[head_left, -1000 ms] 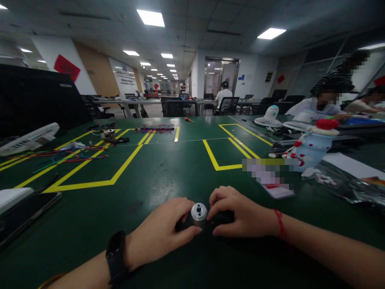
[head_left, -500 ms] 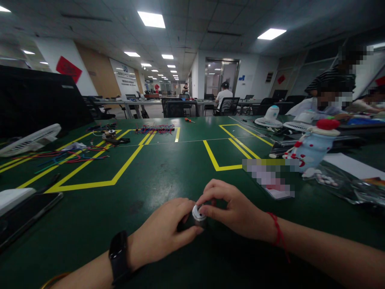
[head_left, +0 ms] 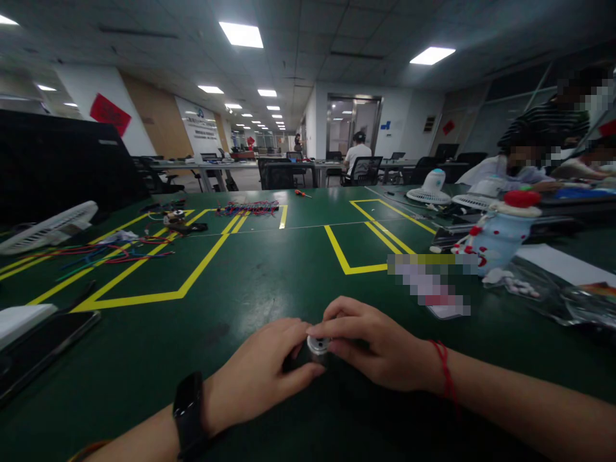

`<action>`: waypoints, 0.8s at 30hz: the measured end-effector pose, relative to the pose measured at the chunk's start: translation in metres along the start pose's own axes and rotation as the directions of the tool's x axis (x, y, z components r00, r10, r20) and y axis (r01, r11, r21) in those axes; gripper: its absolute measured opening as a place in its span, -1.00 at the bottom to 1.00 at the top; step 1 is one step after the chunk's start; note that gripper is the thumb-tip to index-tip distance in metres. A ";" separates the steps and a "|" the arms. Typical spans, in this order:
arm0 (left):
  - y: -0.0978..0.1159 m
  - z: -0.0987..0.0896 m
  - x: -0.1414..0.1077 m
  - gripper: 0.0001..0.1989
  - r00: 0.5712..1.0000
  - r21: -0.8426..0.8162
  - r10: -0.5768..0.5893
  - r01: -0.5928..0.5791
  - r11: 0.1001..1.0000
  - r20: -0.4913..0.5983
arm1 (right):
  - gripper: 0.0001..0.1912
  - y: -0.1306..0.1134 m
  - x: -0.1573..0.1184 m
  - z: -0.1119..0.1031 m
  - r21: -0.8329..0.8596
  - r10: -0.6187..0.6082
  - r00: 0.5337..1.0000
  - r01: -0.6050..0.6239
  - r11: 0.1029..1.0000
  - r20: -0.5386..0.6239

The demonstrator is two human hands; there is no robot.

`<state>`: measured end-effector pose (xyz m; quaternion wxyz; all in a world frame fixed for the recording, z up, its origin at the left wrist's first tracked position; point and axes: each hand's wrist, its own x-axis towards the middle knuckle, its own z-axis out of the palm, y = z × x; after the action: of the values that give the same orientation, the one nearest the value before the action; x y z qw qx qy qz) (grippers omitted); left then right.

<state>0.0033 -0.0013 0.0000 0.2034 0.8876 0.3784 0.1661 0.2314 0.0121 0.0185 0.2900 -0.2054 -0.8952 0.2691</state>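
A short silver metal cylinder, with small dark holes in its top face, stands upright on the green table near the front. My left hand grips it from the left, thumb on the near side and fingers round the far side. From the right, my right hand closes on the cylinder's upper end. Its index finger reaches across the top to the far rim, while the thumb lies by the right side. Those fingers cover part of the top face.
A blue bottle with a red lid stands at right, beside a pixelated flat item. White fans sit farther back. On the left lie a dark phone and loose wires. A screwdriver rests at the far edge. People are at right.
My right index finger has shifted from the middle of the cylinder's top to its far left rim, and the thumb has drawn back to the right. My left hand stays put.
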 end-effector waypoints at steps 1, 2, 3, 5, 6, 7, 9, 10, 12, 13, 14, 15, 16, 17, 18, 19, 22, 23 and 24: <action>0.000 0.000 0.000 -0.87 1.000 0.003 -0.003 0.003 1.000 -0.001 | -0.64 0.000 -0.001 -0.001 0.008 0.000 1.000 0.000 1.000 0.002; 0.000 0.000 0.000 -0.86 1.000 0.005 -0.007 0.008 1.000 -0.003 | -0.63 0.000 -0.002 -0.003 0.020 0.010 1.000 -0.010 1.000 -0.017; 0.000 -0.001 0.000 -0.86 1.000 0.006 -0.013 0.013 1.000 -0.002 | -0.62 0.001 -0.003 -0.005 0.035 0.034 0.998 -0.032 0.999 -0.057; 0.001 -0.002 0.000 -0.83 1.000 0.005 -0.023 0.023 1.000 0.004 | -0.60 0.008 -0.004 -0.011 0.095 0.139 0.972 -0.123 0.988 -0.189; 0.002 -0.002 0.000 -0.82 1.000 0.002 -0.028 0.028 1.000 0.009 | -0.60 0.014 -0.004 -0.015 0.139 0.219 0.940 -0.188 0.972 -0.261; 0.002 -0.003 0.000 -0.82 0.999 -0.003 -0.030 0.030 1.000 0.014 | -0.61 0.022 -0.005 -0.019 0.196 0.313 0.892 -0.261 0.945 -0.325; 0.003 -0.004 0.001 -0.84 0.999 -0.014 -0.029 0.029 0.999 0.023 | -0.64 0.042 -0.007 -0.027 0.317 0.499 0.761 -0.394 0.863 -0.415; 0.003 -0.005 0.001 -0.84 0.999 -0.019 -0.029 0.029 0.999 0.026 | -0.66 0.053 -0.008 -0.031 0.384 0.587 0.682 -0.449 0.807 -0.436; 0.003 -0.005 0.001 -0.85 0.999 -0.028 -0.031 0.032 0.999 0.036 | -0.67 0.072 -0.011 -0.035 0.423 0.647 0.606 -0.490 0.762 -0.463; 0.003 -0.005 0.001 -0.85 0.999 -0.030 -0.034 0.035 0.999 0.039 | -0.67 0.079 -0.012 -0.037 0.438 0.662 0.583 -0.496 0.749 -0.472; 0.003 -0.005 0.001 -0.85 0.998 -0.031 -0.037 0.039 0.999 0.041 | -0.66 0.084 -0.013 -0.037 0.443 0.666 0.574 -0.498 0.746 -0.476; 0.002 -0.005 0.000 -0.85 0.998 -0.030 -0.040 0.042 0.999 0.041 | -0.66 0.087 -0.014 -0.037 0.446 0.669 0.570 -0.499 0.743 -0.477; 0.002 -0.005 0.000 -0.85 0.998 -0.028 -0.043 0.044 0.999 0.041 | -0.66 0.089 -0.015 -0.036 0.445 0.670 0.571 -0.501 0.742 -0.474; 0.002 -0.005 0.000 -0.85 0.998 -0.025 -0.044 0.045 0.999 0.040 | -0.67 0.089 -0.016 -0.035 0.439 0.668 0.577 -0.504 0.744 -0.470; 0.003 -0.005 0.000 -0.84 0.998 -0.022 -0.044 0.045 0.999 0.040 | -0.67 0.089 -0.016 -0.034 0.428 0.664 0.585 -0.509 0.747 -0.465; 0.003 -0.005 0.000 -0.84 0.998 -0.021 -0.044 0.045 0.999 0.042 | -0.66 0.089 -0.016 -0.034 0.412 0.659 0.596 -0.514 0.752 -0.460; 0.004 -0.005 0.000 -0.84 0.998 -0.018 -0.037 0.038 0.999 0.041 | -0.67 0.083 -0.015 -0.034 0.339 0.629 0.649 -0.530 0.777 -0.428; 0.004 -0.005 0.001 -0.84 0.999 -0.016 -0.035 0.036 0.999 0.041 | -0.69 0.079 -0.013 -0.034 0.306 0.614 0.676 -0.533 0.789 -0.407; 0.004 -0.005 0.001 -0.83 0.999 -0.012 -0.034 0.035 0.999 0.038 | -0.73 0.074 -0.012 -0.034 0.276 0.600 0.705 -0.533 0.800 -0.378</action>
<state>0.0038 -0.0020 0.0065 0.2189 0.8826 0.3888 0.1482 0.2771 0.0752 -0.0069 0.4047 -0.5049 -0.6746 0.3553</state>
